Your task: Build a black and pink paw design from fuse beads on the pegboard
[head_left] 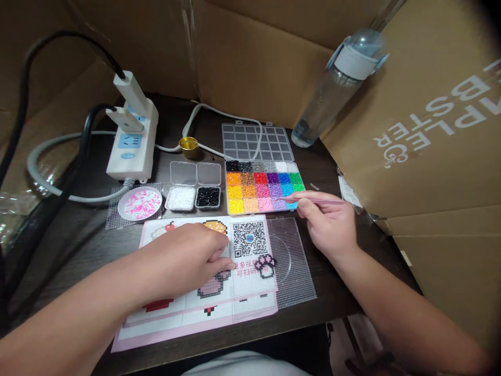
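Right hand (pixel 327 222): pinching slim pink tweezers (pixel 291 199) over multicoloured plastic bead box (pixel 254 213).
Left hand (pixel 204 249): curled over printed paper pattern (pixel 250 240), grip unclear.
Black-and-pink bead paw (pixel 265 262): lower centre; outline, toes apparently laid, middle seemingly unfilled.

Bead box (pixel 246 213), open. The right hand (pixel 331 224) grips tweezers (pixel 289 200), tips over the box's near rows; the left hand (pixel 199 250), fingers curled, is over a pattern sheet (pixel 188 300) before the box. Right of and behind the box: a bottle (pixel 329 99); well left of it: a power strip (pixel 131 156).
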### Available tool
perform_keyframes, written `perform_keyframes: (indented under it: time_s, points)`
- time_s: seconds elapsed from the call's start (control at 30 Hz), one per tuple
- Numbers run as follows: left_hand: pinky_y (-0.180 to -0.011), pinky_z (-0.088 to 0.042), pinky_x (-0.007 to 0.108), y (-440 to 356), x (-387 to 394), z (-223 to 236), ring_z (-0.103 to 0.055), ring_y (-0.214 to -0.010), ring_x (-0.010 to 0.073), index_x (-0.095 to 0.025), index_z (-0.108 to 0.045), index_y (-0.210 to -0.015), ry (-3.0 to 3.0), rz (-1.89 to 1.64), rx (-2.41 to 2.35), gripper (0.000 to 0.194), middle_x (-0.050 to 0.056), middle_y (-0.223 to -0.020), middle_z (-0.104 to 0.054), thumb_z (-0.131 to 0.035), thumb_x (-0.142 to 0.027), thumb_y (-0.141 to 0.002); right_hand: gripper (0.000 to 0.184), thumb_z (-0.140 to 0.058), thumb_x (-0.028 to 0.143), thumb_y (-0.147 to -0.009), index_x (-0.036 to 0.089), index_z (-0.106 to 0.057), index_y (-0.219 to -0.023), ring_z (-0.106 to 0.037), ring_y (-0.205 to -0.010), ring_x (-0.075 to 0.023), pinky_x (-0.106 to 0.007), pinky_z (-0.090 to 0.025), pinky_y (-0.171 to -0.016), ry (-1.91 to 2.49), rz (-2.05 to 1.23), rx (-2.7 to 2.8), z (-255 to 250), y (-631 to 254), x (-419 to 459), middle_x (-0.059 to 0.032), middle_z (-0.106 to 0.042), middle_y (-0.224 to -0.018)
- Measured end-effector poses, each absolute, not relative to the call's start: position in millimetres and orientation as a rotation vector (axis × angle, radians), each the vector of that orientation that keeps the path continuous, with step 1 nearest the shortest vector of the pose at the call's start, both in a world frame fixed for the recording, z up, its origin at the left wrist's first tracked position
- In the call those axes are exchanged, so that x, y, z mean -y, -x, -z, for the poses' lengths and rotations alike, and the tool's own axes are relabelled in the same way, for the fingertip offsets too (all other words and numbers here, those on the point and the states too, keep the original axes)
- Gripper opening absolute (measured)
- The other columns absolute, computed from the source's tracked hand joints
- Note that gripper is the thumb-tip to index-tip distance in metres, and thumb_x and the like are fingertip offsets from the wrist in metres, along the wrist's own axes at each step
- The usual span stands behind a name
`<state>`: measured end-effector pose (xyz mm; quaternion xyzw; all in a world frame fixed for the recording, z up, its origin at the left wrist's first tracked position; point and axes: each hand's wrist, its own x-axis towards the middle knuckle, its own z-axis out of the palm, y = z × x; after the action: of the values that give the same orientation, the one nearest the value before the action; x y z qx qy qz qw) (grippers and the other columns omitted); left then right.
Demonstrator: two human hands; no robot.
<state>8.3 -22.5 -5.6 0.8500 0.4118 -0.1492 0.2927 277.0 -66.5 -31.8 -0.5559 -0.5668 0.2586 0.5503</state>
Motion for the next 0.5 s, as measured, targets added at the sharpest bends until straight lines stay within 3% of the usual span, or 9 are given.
perform_keyframes:
  time_s: [0.13,0.27,0.5]
  points:
    - [-0.055,-0.026,0.035,-9.7,21.6,6.4,-0.043,-0.057,0.0196,-0.025,-0.043,-0.06,-2.267,0.402,-1.105,0.045,0.003,-0.061,-0.056,-0.058,-0.056,-0.088,0.011,-0.073,0.026,-0.094,0.028,-0.084,-0.091,-0.078,-0.084,-0.0228,-0.039,-0.065,-0.078,1.207,-0.591,1.28,18.2,-285.5,98.4,-0.0049,-0.083,-0.092]
    - [-0.055,-0.026,0.035,-9.9,21.2,9.6,-0.042,-0.055,0.0191,-0.025,-0.043,-0.059,-2.285,0.407,-1.104,0.045,0.003,-0.058,-0.055,-0.059,-0.057,-0.087,0.022,-0.071,0.015,-0.093,0.032,-0.084,-0.093,-0.079,-0.082,-0.0225,-0.04,-0.065,-0.08,1.233,-0.704,1.426,16.5,-285.4,133.6,-0.0026,-0.084,-0.089]
    - [-0.053,-0.026,0.035,-10.6,20.4,12.3,-0.038,-0.051,0.0169,-0.024,-0.043,-0.056,-2.306,0.403,-1.091,0.046,0.002,-0.055,-0.053,-0.06,-0.055,-0.087,0.026,-0.067,0.007,-0.091,0.025,-0.084,-0.099,-0.079,-0.078,-0.0226,-0.038,-0.063,-0.073,1.182,-0.771,1.575,37.6,-277.6,147.9,-0.0055,-0.084,-0.089]
